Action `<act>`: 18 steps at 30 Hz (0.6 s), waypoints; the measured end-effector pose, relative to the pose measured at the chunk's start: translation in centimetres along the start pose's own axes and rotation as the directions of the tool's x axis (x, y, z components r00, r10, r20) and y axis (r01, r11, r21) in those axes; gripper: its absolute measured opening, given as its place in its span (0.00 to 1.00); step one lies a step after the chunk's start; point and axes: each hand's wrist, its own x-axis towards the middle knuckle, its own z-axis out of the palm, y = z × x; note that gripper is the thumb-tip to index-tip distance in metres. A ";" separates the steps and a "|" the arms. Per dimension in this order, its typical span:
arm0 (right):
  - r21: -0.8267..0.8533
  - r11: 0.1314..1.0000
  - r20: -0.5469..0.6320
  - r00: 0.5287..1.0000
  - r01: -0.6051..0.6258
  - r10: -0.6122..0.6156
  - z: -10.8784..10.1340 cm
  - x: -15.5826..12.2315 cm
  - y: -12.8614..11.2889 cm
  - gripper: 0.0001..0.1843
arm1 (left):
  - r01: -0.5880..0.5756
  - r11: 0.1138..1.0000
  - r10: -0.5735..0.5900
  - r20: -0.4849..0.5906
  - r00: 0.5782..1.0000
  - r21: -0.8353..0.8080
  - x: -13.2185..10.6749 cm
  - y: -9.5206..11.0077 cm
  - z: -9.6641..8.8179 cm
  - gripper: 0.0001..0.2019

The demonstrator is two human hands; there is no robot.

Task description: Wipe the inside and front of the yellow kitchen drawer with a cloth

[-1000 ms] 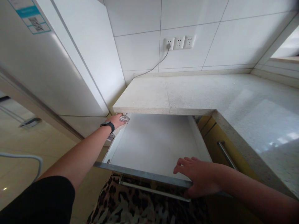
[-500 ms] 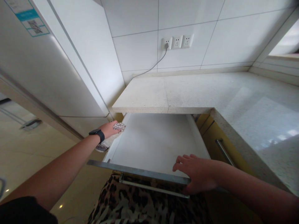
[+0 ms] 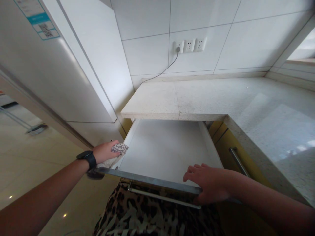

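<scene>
A pulled-out white drawer (image 3: 157,150) lies in front of me, its inside bare. My left hand (image 3: 104,152), with a black watch on the wrist, is closed round a patterned cloth (image 3: 119,148). It presses the cloth on the drawer's left side wall, near the front corner; part of the cloth hangs down outside. At the right end of the drawer front (image 3: 157,184), my right hand (image 3: 206,183) grips the top edge. Its fingers curl over to the inside and the thumb stays outside. A bar handle (image 3: 164,198) runs along the drawer's front.
A stone countertop (image 3: 152,98) overhangs the drawer and turns toward me on the right, above a yellow cabinet with a metal handle (image 3: 238,160). On the left stands a white fridge (image 3: 81,65). A grey cord (image 3: 162,69) runs from the wall sockets (image 3: 189,46).
My left hand has slid the cloth along the drawer's left wall toward the front corner. My right hand has kept its place on the drawer front. The view has shifted slightly.
</scene>
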 end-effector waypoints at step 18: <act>-0.010 1.000 0.035 0.999 0.014 -0.014 0.0 0.2 -0.3 0.27 | 0.016 1.000 -0.015 -0.158 0.987 0.004 13.1 0.8 -1.3 0.23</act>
